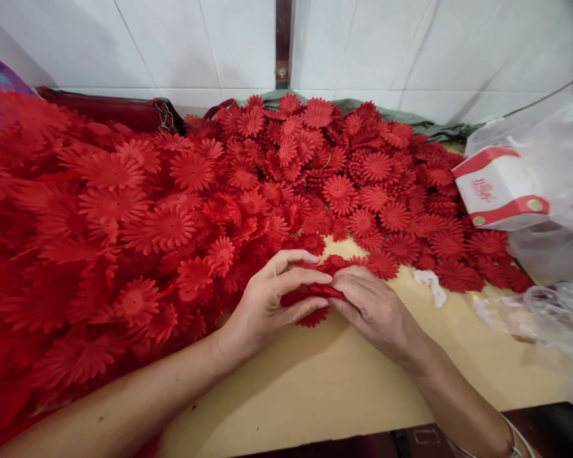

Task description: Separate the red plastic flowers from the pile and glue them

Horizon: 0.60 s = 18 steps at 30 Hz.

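Note:
A big heap of red daisy-shaped fabric flowers [248, 184] covers the left and middle of a tan table [334, 375]. My left hand [267, 305] and my right hand [375, 305] meet at the front edge of the heap. Together they pinch a small stack of red flowers [312, 294], held flat between thumbs and fingers. Part of the stack sticks out below my left fingers. The rest of it is hidden inside my hands.
A white box with red bands [501, 187] sits inside clear plastic bags [549, 267] at the right. A scrap of white material [432, 284] lies near the flowers. A dark red bag [109, 108] and green cloth [410, 117] lie against the white tiled wall.

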Available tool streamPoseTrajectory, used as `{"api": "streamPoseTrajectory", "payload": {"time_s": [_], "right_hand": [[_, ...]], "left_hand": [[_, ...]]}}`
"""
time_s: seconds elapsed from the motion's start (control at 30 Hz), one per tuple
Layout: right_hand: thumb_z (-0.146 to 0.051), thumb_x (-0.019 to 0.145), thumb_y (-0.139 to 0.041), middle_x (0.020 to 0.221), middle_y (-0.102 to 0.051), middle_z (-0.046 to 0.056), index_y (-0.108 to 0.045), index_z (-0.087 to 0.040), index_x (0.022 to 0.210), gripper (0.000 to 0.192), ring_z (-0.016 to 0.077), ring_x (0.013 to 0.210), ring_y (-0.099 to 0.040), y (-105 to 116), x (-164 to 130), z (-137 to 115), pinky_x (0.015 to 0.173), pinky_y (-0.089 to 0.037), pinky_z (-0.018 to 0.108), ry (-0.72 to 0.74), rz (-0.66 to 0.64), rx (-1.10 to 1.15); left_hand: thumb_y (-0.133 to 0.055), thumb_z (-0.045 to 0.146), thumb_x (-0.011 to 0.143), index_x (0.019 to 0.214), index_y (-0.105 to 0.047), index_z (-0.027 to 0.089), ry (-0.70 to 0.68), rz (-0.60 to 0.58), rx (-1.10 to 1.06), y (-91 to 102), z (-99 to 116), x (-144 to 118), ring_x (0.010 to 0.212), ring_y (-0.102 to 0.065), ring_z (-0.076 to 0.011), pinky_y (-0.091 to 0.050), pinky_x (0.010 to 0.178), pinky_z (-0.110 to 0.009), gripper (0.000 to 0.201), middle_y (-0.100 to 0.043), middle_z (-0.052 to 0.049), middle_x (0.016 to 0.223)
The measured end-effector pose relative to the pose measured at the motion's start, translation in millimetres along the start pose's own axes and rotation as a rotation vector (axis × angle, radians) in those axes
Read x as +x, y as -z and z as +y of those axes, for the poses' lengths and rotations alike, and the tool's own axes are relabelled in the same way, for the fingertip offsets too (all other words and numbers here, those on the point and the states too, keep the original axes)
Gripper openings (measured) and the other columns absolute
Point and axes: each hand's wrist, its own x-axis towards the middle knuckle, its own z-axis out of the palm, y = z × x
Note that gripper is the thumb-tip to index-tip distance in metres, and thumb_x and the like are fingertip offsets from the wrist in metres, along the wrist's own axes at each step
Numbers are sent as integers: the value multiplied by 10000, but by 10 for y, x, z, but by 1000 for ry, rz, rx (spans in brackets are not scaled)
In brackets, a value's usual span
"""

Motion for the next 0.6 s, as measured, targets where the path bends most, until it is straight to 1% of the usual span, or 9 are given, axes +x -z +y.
{"api": "streamPoseTrajectory", "payload": {"time_s": [0.1, 0.17, 0.23, 0.33, 0.4, 0.43, 0.5, 0.53, 0.6], "right_hand": [[-301, 1047, -510, 855, -713, 55, -632, -194, 937, 196, 186, 836, -649, 11, 19, 12, 763, -533, 318, 5, 6, 19], [-350, 1045, -516, 795, -689, 39, -611, -199, 871, 250, 168, 770, -623, 2, 27, 13, 728, -511, 297, 12, 17, 13], [-408, 1044, -499, 762, -670, 36, -599, -197, 839, 311, 163, 734, -600, -14, 32, 4, 705, -493, 293, 8, 32, -20], [-459, 1046, -466, 741, -658, 28, -609, -194, 846, 362, 158, 704, -586, -36, 35, -13, 691, -477, 299, 6, 31, -47], [-496, 1031, -483, 804, -692, 36, -640, -197, 931, 352, 165, 749, -617, -34, 32, -18, 735, -489, 317, -4, 50, -25], [-533, 1009, -509, 884, -719, 54, -652, -199, 1020, 363, 182, 820, -644, -27, 31, -19, 787, -503, 339, -20, 72, -12], [-604, 956, -562, 1101, -730, 107, -625, -205, 1225, 485, 237, 1025, -659, -4, 28, -20, 921, -511, 410, -55, 122, 17], [-600, 949, -582, 1184, -714, 122, -601, -212, 1293, 519, 254, 1104, -644, 9, 29, -21, 970, -504, 439, -67, 137, 36], [-502, 969, -619, 1204, -707, 114, -608, -226, 1303, 434, 247, 1136, -639, 29, 35, -24, 991, -509, 443, -62, 147, 95]], "left_hand": [[-689, 207, 935, 1210, -719, 249, -65, -48, 61, 15, -27, 12, 1117, -690, -185, -592, 986, -350, 280, -641, -103, 1286], [-668, 220, 951, 1200, -714, 237, -101, -86, 83, 25, -36, 23, 1127, -687, -187, -579, 994, -337, 254, -686, -93, 1238], [-659, 237, 960, 1192, -699, 219, -114, -125, 87, 38, -31, 34, 1087, -699, -176, -568, 983, -310, 236, -733, -77, 1149], [-628, 249, 981, 1151, -681, 191, -86, -166, 83, 64, -11, 46, 966, -716, -149, -569, 901, -255, 187, -753, -59, 1033], [-632, 252, 979, 1112, -683, 179, -61, -161, 81, 85, -4, 48, 908, -717, -139, -567, 850, -233, 160, -752, -53, 996], [-640, 247, 974, 1098, -686, 177, -45, -148, 75, 96, -4, 48, 890, -717, -136, -565, 835, -226, 150, -753, -49, 985], [-656, 235, 962, 1078, -693, 178, -6, -111, 55, 111, -10, 47, 871, -717, -133, -563, 814, -219, 134, -756, -44, 975], [-661, 232, 959, 1068, -696, 179, 11, -99, 43, 115, -14, 45, 865, -716, -133, -562, 808, -218, 126, -758, -42, 969], [-667, 240, 955, 1056, -701, 182, 31, -93, 22, 111, -17, 41, 863, -717, -136, -559, 806, -223, 121, -758, -42, 962]]}}
